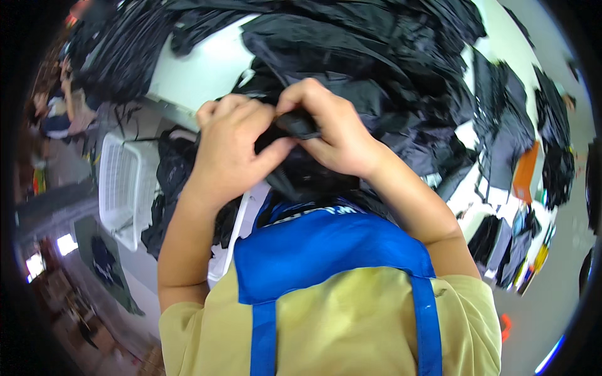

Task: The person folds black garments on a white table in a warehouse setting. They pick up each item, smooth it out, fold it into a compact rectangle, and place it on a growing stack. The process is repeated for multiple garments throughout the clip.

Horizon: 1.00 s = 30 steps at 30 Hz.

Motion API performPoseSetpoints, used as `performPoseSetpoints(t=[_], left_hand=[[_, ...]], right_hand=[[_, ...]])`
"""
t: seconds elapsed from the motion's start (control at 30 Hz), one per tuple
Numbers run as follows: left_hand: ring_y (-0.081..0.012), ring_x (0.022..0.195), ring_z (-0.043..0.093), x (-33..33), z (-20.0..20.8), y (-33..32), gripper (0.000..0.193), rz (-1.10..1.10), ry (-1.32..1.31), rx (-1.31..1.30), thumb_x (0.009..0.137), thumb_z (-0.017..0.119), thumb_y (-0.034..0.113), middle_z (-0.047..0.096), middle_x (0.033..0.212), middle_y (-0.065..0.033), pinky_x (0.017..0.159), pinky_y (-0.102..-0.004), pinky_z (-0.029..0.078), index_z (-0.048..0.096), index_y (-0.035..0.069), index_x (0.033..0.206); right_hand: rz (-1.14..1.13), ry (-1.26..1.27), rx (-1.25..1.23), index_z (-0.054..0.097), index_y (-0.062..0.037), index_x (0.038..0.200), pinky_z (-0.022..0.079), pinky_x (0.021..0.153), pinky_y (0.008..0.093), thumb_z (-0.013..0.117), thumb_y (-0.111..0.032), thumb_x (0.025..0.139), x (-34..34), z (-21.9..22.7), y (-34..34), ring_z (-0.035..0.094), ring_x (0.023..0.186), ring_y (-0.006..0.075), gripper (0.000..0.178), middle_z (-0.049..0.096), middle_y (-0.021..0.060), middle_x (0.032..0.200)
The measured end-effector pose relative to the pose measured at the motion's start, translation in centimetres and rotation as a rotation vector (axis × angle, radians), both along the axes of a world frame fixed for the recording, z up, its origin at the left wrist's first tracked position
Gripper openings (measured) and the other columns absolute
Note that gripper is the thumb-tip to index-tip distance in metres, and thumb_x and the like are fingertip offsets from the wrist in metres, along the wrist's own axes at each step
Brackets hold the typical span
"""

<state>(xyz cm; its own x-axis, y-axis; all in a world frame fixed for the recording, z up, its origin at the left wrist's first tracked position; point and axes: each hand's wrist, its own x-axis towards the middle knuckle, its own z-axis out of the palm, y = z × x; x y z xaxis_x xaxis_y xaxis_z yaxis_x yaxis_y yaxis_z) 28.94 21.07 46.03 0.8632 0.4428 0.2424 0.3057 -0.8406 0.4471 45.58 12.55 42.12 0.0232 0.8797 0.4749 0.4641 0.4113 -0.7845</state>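
Note:
Both hands are together over a heap of black fabric (389,81) on the white table. My right hand (338,128) is closed, with a small bunched piece of black cloth (300,124) pinched between its thumb and fingers. Close beside it, my left hand (232,141) has its fingers curled over the black cloth, the thumb reaching toward my right hand. Its fingertips are partly hidden behind the hand. More black cloth hangs below the hands, against my blue apron (332,244).
A white plastic basket (119,188) stands at the left, with dark cloth (172,169) beside it. The white table (194,69) shows at the far left. Dark garments (501,119) and an orange piece (525,172) lie to the right. Another person (69,113) sits at the far left.

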Motion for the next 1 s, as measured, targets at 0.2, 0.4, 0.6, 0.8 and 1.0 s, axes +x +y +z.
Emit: performPoseSetpoints(t=[0.2, 0.4, 0.6, 0.8, 1.0], left_hand=[[-0.0272, 0.095, 0.057, -2.8, -0.3, 5.0, 0.032, 0.168, 0.042, 0.405, 0.081, 0.068, 0.024, 0.061, 0.072, -0.0061, 0.093, -0.0452, 0.03, 0.054, 0.003, 0.061], [-0.0038, 0.063, 0.03, -3.4, -1.6, 8.2, 0.033, 0.346, -0.242, -0.439, 0.089, 0.063, 0.016, 0.034, 0.065, 0.0072, 0.054, -0.0224, 0.027, 0.041, 0.005, 0.066], [-0.0043, 0.067, 0.037, -0.7, 0.7, 9.5, 0.026, 0.219, -0.181, -0.413, 0.09, 0.062, 0.02, 0.046, 0.068, 0.0048, 0.06, -0.0209, 0.034, 0.055, -0.002, 0.078], [-0.0029, 0.067, 0.038, -0.6, -0.9, 10.8, 0.022, 0.286, -0.314, -0.592, 0.09, 0.063, 0.021, 0.049, 0.072, 0.0067, 0.06, -0.0196, 0.034, 0.061, 0.001, 0.08], [-0.003, 0.076, 0.046, 0.7, -3.0, 11.4, 0.02, 0.138, -0.352, -0.705, 0.092, 0.061, 0.017, 0.059, 0.084, 0.0043, 0.071, -0.0185, 0.038, 0.066, -0.002, 0.097]], right_hand=[[-0.918, -0.229, -0.192, 0.059, -0.0044, 0.11, 0.042, 0.092, 0.0367, 0.072, -0.016, 0.073, 10.9, -3.8, -9.7, 0.052, 0.105, 0.0299, 0.041, 0.057, 0.0139, 0.109], [-1.03, 0.192, -0.367, 0.061, -0.0021, 0.094, 0.045, 0.063, 0.0239, 0.061, -0.001, 0.082, 8.0, -8.8, -17.5, 0.053, 0.067, 0.0106, 0.012, 0.057, 0.0034, 0.078], [-0.484, -0.145, -0.371, 0.062, -0.0047, 0.099, 0.049, 0.077, 0.038, 0.069, -0.003, 0.068, 2.5, -8.3, -10.5, 0.059, 0.092, 0.0345, 0.032, 0.061, 0.0158, 0.097], [-0.779, -0.86, 0.253, 0.064, -0.0157, 0.083, 0.04, 0.063, 0.0352, 0.066, -0.009, 0.05, 4.9, 1.6, -13.6, 0.051, 0.07, 0.0232, 0.034, 0.053, 0.0044, 0.078], [-0.448, -0.988, 0.055, 0.059, -0.0205, 0.081, 0.037, 0.076, 0.0343, 0.058, -0.023, 0.057, 1.2, -2.4, -17.9, 0.051, 0.087, 0.0163, 0.024, 0.056, -0.0031, 0.09]])
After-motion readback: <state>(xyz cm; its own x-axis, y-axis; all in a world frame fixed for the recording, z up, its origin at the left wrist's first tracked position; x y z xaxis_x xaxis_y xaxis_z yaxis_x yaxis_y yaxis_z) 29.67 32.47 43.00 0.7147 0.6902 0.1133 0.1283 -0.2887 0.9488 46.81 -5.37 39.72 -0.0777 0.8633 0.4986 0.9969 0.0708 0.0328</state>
